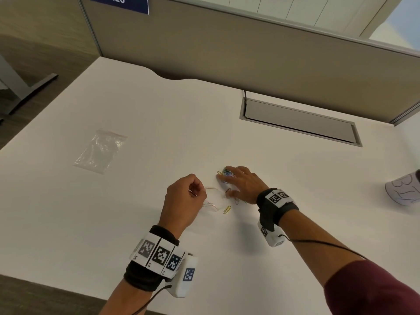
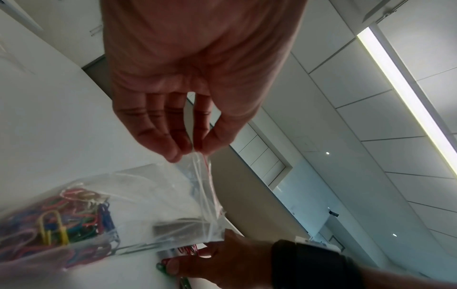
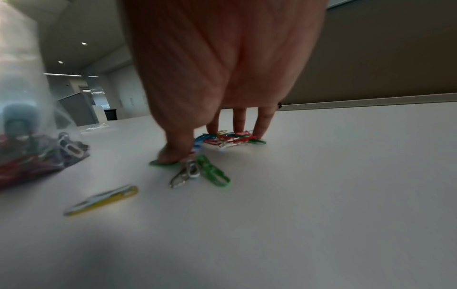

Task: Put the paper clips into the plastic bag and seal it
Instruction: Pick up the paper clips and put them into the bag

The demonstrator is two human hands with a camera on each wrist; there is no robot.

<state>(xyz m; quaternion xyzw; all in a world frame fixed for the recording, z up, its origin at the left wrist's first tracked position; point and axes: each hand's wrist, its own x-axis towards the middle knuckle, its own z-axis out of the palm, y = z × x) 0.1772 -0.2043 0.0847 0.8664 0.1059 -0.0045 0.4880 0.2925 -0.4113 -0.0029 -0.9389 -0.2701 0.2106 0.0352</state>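
A clear zip bag [image 2: 153, 195] with several coloured paper clips [image 2: 61, 217] inside lies on the white table [image 1: 227, 258]. My left hand [image 2: 197, 153] pinches the bag's rim between thumb and fingers and lifts it. In the head view the left hand [image 1: 193, 193] is just left of the bag [image 1: 214, 198]. My right hand [image 3: 205, 144] is spread flat, fingertips resting on a small pile of loose clips [image 3: 232, 138], thumb on a green clip [image 3: 212, 173]. A silver clip [image 3: 185, 174] and a yellow clip [image 3: 101, 199] lie loose nearby.
A second clear bag [image 1: 100, 151] lies at the table's left. A grey cable tray recess [image 1: 300, 121] sits at the back right before the partition wall [image 1: 227, 53]. A white paper cup [image 1: 404, 189] lies at the right edge.
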